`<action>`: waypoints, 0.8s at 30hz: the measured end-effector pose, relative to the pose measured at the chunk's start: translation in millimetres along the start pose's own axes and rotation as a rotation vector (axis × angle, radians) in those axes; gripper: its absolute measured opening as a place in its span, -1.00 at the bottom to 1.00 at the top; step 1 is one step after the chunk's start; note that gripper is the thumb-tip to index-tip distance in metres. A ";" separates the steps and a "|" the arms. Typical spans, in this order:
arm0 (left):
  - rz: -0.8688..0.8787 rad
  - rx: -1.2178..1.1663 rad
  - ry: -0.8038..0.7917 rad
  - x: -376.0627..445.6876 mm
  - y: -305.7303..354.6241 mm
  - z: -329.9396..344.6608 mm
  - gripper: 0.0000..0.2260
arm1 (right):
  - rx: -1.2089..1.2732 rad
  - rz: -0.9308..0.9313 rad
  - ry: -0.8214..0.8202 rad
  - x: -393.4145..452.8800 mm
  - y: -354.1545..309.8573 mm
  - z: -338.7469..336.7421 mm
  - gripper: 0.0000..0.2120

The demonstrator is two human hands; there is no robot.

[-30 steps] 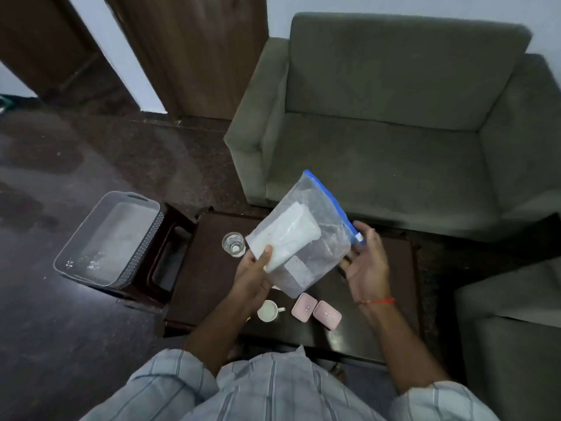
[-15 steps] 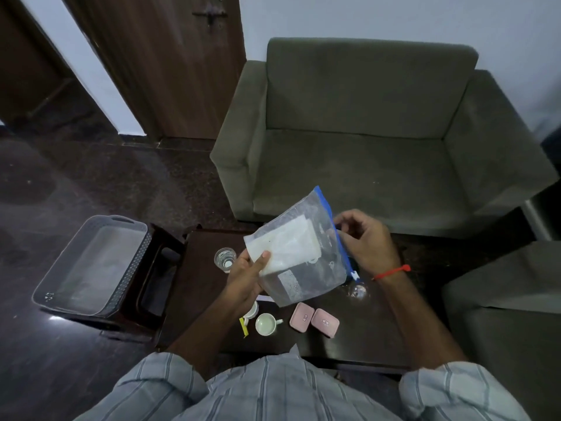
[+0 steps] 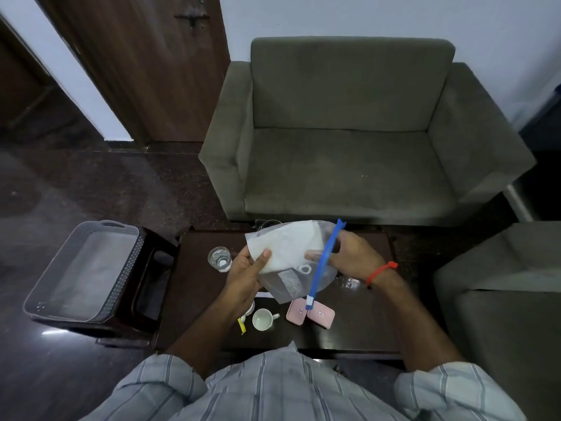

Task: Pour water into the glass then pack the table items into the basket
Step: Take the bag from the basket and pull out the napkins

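A clear zip bag with a blue zip strip and white contents is held above the dark low table. My left hand grips its left side, thumb on the white contents. My right hand holds the bag at the blue zip edge. On the table stand a glass with water, a white cup, two pink cases and a small yellow item. The grey basket sits on a stool to the left of the table.
A grey-green sofa stands right behind the table. Another upholstered seat is at the right. A brown door and dark glossy floor lie to the left. Something clear lies on the table under my right wrist.
The bag has tilted so its blue zip edge runs more upright. My right hand has moved onto that edge near its top. The view has shifted upward.
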State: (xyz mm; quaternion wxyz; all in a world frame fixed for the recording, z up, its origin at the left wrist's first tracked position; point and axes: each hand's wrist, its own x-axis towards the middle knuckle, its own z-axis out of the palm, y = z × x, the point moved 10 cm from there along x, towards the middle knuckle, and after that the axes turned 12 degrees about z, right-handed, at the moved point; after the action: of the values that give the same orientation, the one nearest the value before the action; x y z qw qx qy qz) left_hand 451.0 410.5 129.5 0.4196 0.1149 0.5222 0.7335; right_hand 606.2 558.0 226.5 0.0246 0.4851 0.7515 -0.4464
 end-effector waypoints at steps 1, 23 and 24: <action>-0.006 0.010 -0.003 -0.4 -0.5 -0.5 -0.76 | 0.033 0.001 0.015 -1.0 -0.5 -0.6 -0.50; -0.015 0.225 0.160 12.6 -10.7 -55.2 -0.82 | 0.832 0.181 0.135 12.5 73.2 -25.1 -0.93; -0.012 0.256 0.189 12.4 -10.8 -61.3 -0.88 | 0.846 0.195 0.115 13.6 77.2 -22.4 -0.92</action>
State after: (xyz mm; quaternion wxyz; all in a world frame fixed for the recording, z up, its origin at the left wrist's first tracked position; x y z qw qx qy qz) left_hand 411.4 379.7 90.6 0.3551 0.0948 0.6491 0.6661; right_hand 665.9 593.3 183.6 -0.1760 0.5452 0.4535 -0.6827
